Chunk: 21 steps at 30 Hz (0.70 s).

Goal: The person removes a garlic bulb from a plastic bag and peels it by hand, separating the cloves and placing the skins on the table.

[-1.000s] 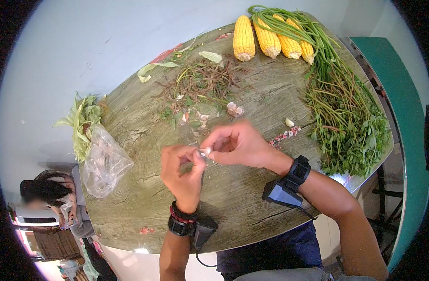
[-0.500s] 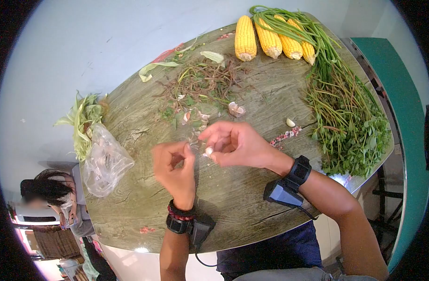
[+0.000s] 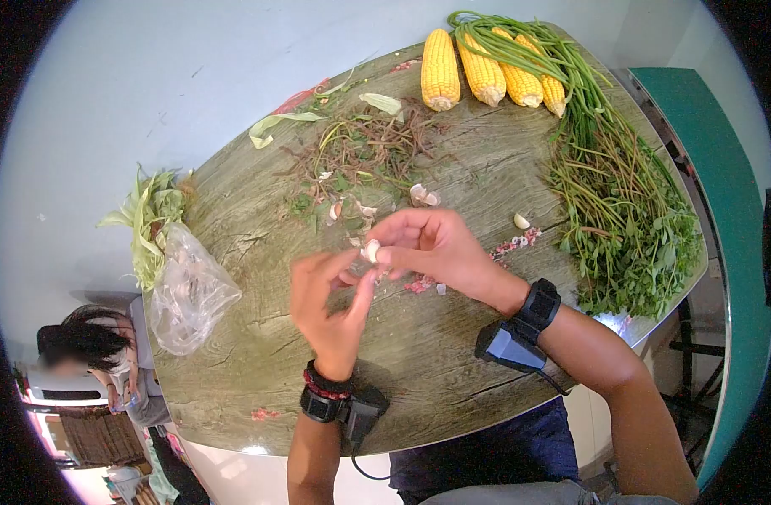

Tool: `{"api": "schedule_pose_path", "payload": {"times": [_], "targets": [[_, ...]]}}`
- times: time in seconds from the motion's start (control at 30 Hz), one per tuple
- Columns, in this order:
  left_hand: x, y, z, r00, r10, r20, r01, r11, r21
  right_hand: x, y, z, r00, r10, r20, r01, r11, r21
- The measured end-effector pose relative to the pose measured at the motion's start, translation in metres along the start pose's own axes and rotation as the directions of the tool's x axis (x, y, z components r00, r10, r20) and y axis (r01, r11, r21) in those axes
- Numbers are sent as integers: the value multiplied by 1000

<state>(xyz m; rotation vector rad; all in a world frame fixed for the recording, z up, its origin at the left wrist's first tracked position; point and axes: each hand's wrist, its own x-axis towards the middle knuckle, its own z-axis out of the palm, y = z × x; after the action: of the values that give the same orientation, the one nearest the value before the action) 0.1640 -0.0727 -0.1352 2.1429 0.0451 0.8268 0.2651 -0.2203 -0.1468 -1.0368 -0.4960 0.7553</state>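
Between the thumb and fingertips of my right hand (image 3: pixel 432 248) is a whitish garlic clove (image 3: pixel 370 250). My left hand (image 3: pixel 328 295) is close beside it, somewhat blurred, its thumb and fingers apart with nothing visible between them. Just beyond my hands lie pieces of garlic skin (image 3: pixel 366 210) and part of a garlic bulb (image 3: pixel 424 195). A bare peeled clove (image 3: pixel 521 220) rests on the table to the right of my right hand.
Plant scraps (image 3: pixel 373 147) are heaped at the table's middle back. Corn cobs (image 3: pixel 440 71) stand at the far edge, beside long green beans (image 3: pixel 575 71) and leafy greens (image 3: pixel 625 227). On the left are corn husks (image 3: pixel 154 210) and a plastic bag (image 3: pixel 188 290). A person (image 3: pixel 108 353) sits beyond.
My left hand has moved right and its thumb has parted from the fingers. My right hand has lifted the clove slightly away from me, closer to the left hand.
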Motion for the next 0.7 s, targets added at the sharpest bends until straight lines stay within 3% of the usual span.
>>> {"api": "schedule_pose_path", "payload": {"times": [0.53, 0.7], "targets": [[-1, -1, 1, 999, 53, -13, -53, 999, 9, 1, 8, -3, 998, -58, 41, 58, 998, 3], [-1, -2, 0, 999, 45, 7, -45, 999, 9, -1, 6, -2, 1000, -12, 10, 12, 999, -32]]}}
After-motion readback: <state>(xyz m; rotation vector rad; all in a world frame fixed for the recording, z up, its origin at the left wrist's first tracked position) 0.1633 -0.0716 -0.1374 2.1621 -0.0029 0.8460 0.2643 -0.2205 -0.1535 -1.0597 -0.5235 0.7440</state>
